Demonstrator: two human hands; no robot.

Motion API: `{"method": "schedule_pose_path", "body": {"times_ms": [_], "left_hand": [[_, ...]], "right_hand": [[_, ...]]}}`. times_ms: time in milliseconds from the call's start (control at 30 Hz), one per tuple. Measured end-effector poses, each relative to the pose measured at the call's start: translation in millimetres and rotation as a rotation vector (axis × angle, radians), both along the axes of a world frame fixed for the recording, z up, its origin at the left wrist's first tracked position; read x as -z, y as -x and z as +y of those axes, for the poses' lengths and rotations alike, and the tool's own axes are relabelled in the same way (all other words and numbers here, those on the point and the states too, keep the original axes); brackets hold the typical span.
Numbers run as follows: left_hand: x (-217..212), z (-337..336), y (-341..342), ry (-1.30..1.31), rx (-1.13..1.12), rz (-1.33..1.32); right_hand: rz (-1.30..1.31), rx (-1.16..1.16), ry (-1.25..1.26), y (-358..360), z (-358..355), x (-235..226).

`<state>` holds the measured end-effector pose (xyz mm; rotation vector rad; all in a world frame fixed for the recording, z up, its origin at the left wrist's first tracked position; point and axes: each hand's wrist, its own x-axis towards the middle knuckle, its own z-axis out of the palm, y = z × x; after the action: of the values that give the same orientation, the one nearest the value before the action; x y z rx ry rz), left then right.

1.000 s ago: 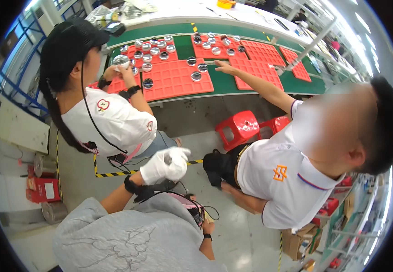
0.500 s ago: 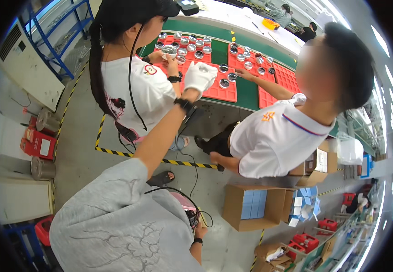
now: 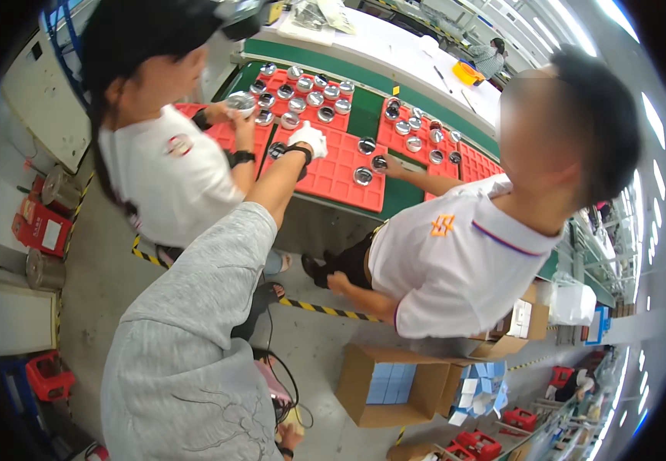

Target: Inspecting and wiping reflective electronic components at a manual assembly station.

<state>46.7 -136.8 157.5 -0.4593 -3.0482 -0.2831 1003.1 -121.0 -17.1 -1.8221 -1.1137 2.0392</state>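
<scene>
My left hand (image 3: 309,140), in a white glove, reaches out over a red compartment tray (image 3: 341,180). Its fingers are turned away and blurred, so a hold cannot be made out. Shiny round silver piece (image 3: 290,120) lies just beyond the glove, and a dark round piece (image 3: 276,150) is beside my wrist. Low in the picture my right hand (image 3: 291,438) shows only in part, close to a pale yellow thing (image 3: 295,419) and black cables. Whether it grips anything is hidden.
At left a co-worker holds a clear round piece (image 3: 241,102). Another co-worker's hand touches a dark piece (image 3: 380,163) at the tray's right. More red trays of round pieces cover the green bench (image 3: 365,115). An open cardboard box (image 3: 356,388) stands on the floor.
The view has shifted. My gloved hand has moved left over the tray, toward the co-worker at left. The right-hand co-worker's fingers have come onto a dark round piece.
</scene>
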Motion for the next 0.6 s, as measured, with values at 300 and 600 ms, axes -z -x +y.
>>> {"method": "schedule_pose_path", "body": {"times_ms": [300,600], "left_hand": [[-20.6,16.0,98.2,-0.037,-0.094,-0.246],[15.6,-12.9,211.3,0.002,-0.016,-0.008]], "right_hand": [[-0.195,-0.033,-0.138,104.9,80.3,-13.8],[-0.294,0.002,-0.082,184.2,77.2,-42.9]]}}
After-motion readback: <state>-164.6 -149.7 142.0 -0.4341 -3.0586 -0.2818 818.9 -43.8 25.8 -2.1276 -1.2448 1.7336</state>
